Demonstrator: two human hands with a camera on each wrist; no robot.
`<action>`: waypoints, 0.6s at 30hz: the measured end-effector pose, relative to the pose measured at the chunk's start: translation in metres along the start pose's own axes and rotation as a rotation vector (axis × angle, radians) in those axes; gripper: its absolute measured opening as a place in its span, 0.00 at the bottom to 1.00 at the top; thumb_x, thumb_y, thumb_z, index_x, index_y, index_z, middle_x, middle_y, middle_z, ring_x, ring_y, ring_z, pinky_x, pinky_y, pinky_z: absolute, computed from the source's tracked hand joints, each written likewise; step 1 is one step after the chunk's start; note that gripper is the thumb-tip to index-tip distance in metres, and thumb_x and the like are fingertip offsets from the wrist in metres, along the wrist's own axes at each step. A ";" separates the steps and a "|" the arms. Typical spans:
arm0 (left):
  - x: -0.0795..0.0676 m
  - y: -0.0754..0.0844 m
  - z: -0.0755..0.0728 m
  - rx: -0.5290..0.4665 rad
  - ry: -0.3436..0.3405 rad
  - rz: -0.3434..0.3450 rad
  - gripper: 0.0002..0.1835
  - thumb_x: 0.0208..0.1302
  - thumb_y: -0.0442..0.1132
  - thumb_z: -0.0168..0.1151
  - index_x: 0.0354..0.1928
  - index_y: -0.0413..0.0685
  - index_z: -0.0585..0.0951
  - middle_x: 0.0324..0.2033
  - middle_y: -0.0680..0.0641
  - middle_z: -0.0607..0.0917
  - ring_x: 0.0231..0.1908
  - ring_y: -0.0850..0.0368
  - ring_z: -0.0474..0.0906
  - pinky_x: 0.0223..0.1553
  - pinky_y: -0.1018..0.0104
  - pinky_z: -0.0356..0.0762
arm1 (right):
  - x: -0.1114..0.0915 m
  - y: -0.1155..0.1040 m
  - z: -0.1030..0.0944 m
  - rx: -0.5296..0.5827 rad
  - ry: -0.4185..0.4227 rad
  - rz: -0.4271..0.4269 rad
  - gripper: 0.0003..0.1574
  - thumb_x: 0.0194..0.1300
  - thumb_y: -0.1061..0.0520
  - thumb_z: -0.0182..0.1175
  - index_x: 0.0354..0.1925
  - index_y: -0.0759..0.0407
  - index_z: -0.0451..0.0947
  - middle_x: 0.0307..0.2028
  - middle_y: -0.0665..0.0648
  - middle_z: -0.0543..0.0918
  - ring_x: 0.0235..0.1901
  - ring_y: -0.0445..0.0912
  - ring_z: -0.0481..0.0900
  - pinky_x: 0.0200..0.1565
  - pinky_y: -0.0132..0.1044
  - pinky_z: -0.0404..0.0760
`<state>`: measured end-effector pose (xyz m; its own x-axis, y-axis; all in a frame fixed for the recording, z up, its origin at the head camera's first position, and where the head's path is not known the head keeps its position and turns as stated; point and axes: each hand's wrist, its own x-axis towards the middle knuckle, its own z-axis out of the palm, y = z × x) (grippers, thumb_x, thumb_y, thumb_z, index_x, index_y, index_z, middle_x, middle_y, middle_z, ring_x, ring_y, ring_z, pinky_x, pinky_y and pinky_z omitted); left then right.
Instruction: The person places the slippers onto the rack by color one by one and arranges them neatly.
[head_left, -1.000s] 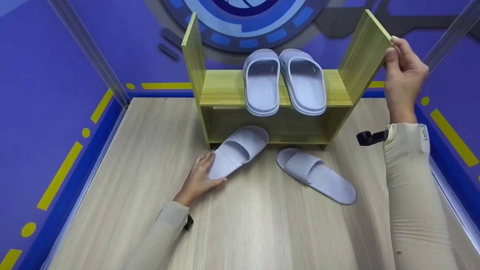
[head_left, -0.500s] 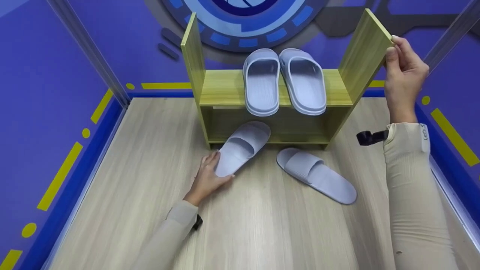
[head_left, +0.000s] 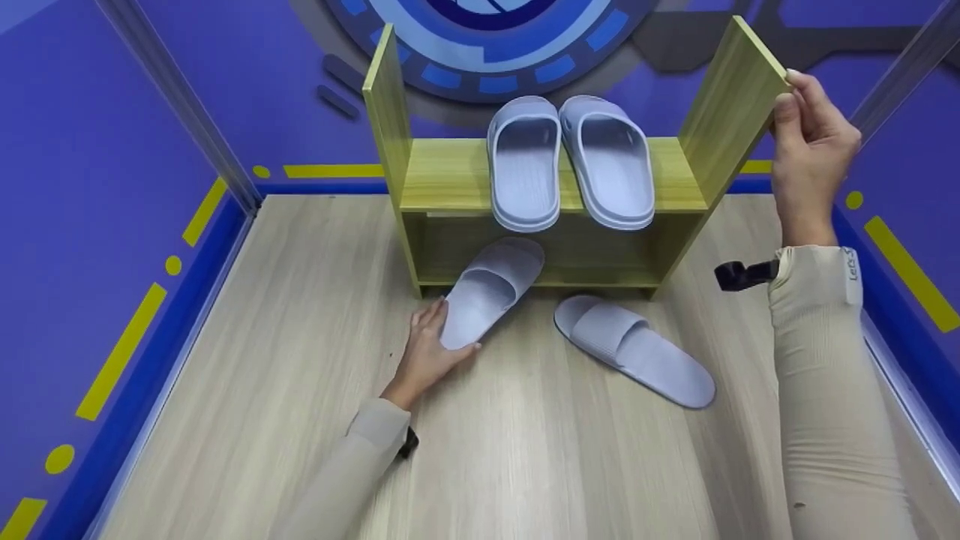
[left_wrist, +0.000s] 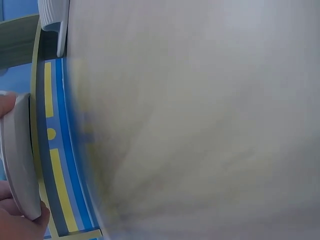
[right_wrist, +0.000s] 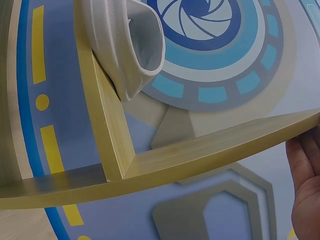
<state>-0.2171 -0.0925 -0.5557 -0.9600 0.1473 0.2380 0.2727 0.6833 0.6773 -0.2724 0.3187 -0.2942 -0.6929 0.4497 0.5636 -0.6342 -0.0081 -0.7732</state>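
Note:
My left hand (head_left: 429, 351) grips the heel end of a light grey slipper (head_left: 480, 300), thumb on one side and fingers on the other. The slipper's toe reaches into the lower opening of a wooden shoe rack (head_left: 442, 174). In the left wrist view the held slipper (left_wrist: 21, 155) appears edge-on between thumb and fingers. My right hand (head_left: 814, 154) pinches the front edge of the rack's right side panel near its top. The right wrist view shows part of that hand (right_wrist: 306, 185) at the panel (right_wrist: 225, 145).
Two grey closed-toe slippers, a left one (head_left: 525, 176) and a right one (head_left: 616, 176), stand on the upper shelf. Another grey slide slipper (head_left: 660, 364) lies on the wood-look floor (head_left: 525, 465) before the rack. Blue-purple walls (head_left: 112, 135) enclose the area.
My left hand has moved forward and right with the slipper, whose toe now lies farther into the lower opening. The right hand keeps its hold on the side panel.

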 end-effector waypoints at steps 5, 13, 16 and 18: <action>0.002 0.002 0.000 -0.029 -0.045 -0.031 0.52 0.46 0.55 0.75 0.68 0.31 0.64 0.69 0.36 0.65 0.65 0.40 0.61 0.65 0.48 0.65 | 0.000 0.000 -0.001 -0.028 0.002 0.001 0.17 0.59 0.62 0.64 0.48 0.66 0.82 0.46 0.62 0.86 0.42 0.47 0.86 0.48 0.30 0.81; 0.004 0.004 -0.004 -0.024 -0.079 -0.027 0.54 0.45 0.54 0.75 0.68 0.30 0.63 0.70 0.34 0.63 0.66 0.39 0.60 0.65 0.48 0.65 | -0.001 -0.001 -0.001 -0.056 0.004 0.022 0.18 0.59 0.61 0.64 0.49 0.64 0.82 0.47 0.61 0.86 0.44 0.47 0.85 0.51 0.32 0.80; 0.004 0.004 -0.008 -0.024 -0.110 -0.027 0.54 0.46 0.52 0.76 0.69 0.30 0.61 0.71 0.35 0.61 0.67 0.39 0.58 0.66 0.48 0.64 | -0.001 -0.001 -0.001 -0.056 0.005 0.023 0.18 0.59 0.61 0.64 0.49 0.64 0.82 0.47 0.61 0.86 0.44 0.47 0.85 0.51 0.32 0.80; 0.003 0.004 -0.010 -0.028 -0.142 -0.028 0.54 0.46 0.51 0.75 0.69 0.30 0.60 0.72 0.37 0.59 0.69 0.39 0.56 0.67 0.48 0.62 | -0.001 -0.001 -0.001 -0.053 0.003 0.020 0.18 0.59 0.61 0.64 0.49 0.65 0.82 0.46 0.61 0.86 0.44 0.47 0.85 0.51 0.31 0.80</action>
<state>-0.2186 -0.0962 -0.5449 -0.9660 0.2294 0.1193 0.2455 0.6688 0.7017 -0.2713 0.3188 -0.2945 -0.7042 0.4529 0.5467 -0.6010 0.0296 -0.7987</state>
